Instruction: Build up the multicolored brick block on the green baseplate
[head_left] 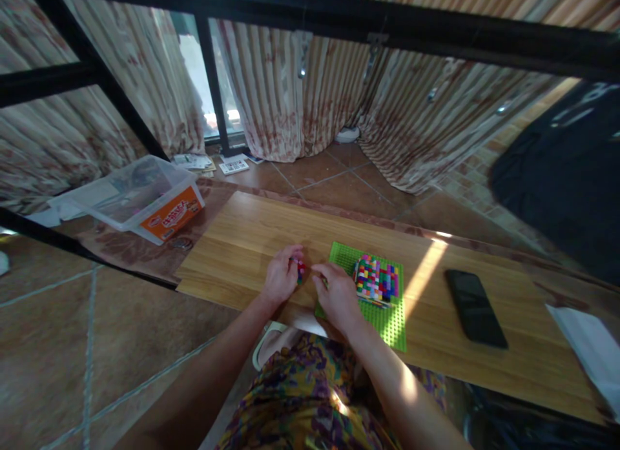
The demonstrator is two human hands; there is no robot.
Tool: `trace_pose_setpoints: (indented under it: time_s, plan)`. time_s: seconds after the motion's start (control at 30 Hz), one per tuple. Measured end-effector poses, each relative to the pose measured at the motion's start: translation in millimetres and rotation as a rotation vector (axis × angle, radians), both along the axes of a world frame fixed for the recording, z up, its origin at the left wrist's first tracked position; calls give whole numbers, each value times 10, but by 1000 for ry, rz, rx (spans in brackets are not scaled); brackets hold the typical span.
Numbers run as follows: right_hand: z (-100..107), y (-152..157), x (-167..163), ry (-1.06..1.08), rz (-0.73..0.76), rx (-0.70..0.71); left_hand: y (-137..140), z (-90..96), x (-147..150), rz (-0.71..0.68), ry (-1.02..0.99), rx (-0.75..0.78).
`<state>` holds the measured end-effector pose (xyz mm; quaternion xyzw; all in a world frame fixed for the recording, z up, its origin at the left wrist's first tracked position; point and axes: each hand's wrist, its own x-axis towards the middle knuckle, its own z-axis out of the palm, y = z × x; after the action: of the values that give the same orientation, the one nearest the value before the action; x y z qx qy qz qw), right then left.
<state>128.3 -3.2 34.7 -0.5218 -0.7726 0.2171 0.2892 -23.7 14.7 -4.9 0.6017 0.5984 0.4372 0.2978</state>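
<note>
On the wooden worktop [252,237], both hands, left hand [281,276] and right hand [338,296], are pinching small bricks [301,269] beside the green baseplate [394,317].

1. Baseplate [392,321] lies on the wooden board [232,243]; block stack [376,280] sits on it.
2. Both hands, left hand [281,277] and right hand [338,296], meet just left of stack.
3. Phone [475,306] lies right of the baseplate.
4. Plastic bin [133,198] far left, off the board.

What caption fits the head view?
Both hands pinch small bricks beside a green baseplate bearing a multicoloured block.
</note>
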Motion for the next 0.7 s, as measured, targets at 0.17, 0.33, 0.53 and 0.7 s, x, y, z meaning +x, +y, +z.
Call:
trace_pose_setpoints:
  time_s: [0.17, 0.33, 0.53, 0.7]
  plan:
    - [-91, 128, -94, -97, 11, -36, 10, 3, -11, 1, 25, 28]
    - [-95, 229, -197, -217, 3, -71, 8, -6, -23, -20, 37, 22]
    - [-120, 267, -221, -244, 1, -133, 5, -16, -28, -44, -5, 27]
    - [-126, 242, -179, -203, -2, -138, 3, 0, -29, -50, -2, 27]
